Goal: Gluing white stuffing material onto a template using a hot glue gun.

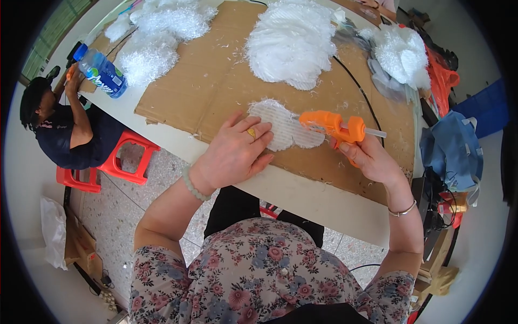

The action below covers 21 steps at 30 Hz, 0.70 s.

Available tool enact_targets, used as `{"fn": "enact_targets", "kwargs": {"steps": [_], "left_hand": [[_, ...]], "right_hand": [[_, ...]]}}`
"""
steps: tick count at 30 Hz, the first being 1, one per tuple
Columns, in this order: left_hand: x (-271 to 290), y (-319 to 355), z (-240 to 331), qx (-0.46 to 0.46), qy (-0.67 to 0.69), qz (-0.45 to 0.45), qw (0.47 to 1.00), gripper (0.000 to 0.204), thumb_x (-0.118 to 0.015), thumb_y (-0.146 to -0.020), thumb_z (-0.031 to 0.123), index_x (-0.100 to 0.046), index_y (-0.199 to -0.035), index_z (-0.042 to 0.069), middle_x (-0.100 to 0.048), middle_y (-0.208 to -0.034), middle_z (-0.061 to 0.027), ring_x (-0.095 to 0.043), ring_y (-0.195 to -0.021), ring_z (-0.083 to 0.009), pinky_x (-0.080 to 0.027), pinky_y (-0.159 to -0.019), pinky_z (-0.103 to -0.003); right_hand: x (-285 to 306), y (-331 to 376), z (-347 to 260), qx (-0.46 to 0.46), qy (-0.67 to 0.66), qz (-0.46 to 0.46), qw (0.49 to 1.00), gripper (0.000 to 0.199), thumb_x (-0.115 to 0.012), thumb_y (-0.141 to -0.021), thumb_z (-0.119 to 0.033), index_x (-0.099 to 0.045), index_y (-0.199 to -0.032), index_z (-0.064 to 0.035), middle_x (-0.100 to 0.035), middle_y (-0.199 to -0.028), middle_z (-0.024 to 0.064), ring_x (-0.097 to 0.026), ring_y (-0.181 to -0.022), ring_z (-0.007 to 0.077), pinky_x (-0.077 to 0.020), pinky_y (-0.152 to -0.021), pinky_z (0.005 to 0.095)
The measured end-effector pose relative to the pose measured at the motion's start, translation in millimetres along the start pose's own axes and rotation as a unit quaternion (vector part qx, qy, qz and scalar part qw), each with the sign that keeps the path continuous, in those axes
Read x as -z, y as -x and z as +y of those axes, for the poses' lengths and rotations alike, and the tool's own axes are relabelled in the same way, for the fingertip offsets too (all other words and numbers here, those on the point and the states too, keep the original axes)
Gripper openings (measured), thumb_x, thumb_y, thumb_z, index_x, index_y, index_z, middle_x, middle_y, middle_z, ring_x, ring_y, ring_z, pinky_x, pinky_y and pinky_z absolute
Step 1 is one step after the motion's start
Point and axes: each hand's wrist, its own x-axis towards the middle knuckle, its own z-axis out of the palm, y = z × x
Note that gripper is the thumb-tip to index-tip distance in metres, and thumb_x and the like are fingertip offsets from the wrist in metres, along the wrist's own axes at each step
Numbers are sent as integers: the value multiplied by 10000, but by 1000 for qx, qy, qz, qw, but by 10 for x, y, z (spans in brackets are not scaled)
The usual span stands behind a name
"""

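My right hand (372, 156) is wrapped round an orange hot glue gun (334, 127), with a clear glue stick (376, 133) poking out of its back. The gun's nozzle points left, over a white ribbed piece (278, 125) made of rounded lobes with a fringed edge. That piece lies flat on a brown cardboard sheet (216, 75). My left hand (237, 148) rests palm down at the piece's left edge, its fingers stretched out and touching it. Beyond them, a thick stack of similar white fringed pieces (291, 46) lies on the cardboard.
Fluffy white tinsel heaps (148, 56) lie at the far left, another white heap (400, 56) at the right. A blue-capped bottle (101, 73) stands on the left table edge. A black cord (357, 86) crosses the cardboard. Another person (70, 124) sits at left by red stools (129, 156).
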Motion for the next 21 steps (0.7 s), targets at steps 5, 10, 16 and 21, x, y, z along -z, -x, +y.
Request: {"fn": "enact_targets", "kwargs": {"steps": [5, 10, 16, 21], "left_hand": [[3, -1, 11, 15, 15, -5, 1000, 334, -716, -726, 183, -638, -1013, 30, -614, -1137, -95, -553, -1106, -285, -372, -1002, -514], [11, -1, 14, 17, 13, -5, 1000, 335, -716, -724, 178, -634, -1014, 32, -615, -1135, -92, -559, -1097, -277, -374, -999, -514], [-14, 5, 0, 7, -1, 7, 1000, 305, -674, -775, 252, -656, -988, 34, -622, -1102, -80, -560, -1080, -257, -372, -983, -496], [-7, -8, 6, 9, 2, 12, 1000, 286, -682, -769, 240, -655, -966, 35, -627, -1088, -83, -568, -1069, -262, -376, -979, -498]], "right_hand": [[13, -31, -37, -29, 55, -13, 998, 229, -502, -959, -233, -571, -1055, -36, -511, -809, -2, -424, -677, 97, -389, -626, 242], [66, 5, -32, -33, 72, -17, 997, 228, -495, -957, -198, -544, -1083, -15, -555, -885, 29, -481, -756, 118, -423, -687, 247], [156, 104, 22, -27, 113, -9, 993, 235, -501, -955, -177, -520, -1111, -1, -570, -929, 51, -520, -803, 133, -443, -724, 258], [230, 225, 65, -11, 118, 16, 993, 237, -507, -958, -191, -521, -1093, 4, -560, -913, 52, -518, -797, 125, -439, -714, 246]]}}
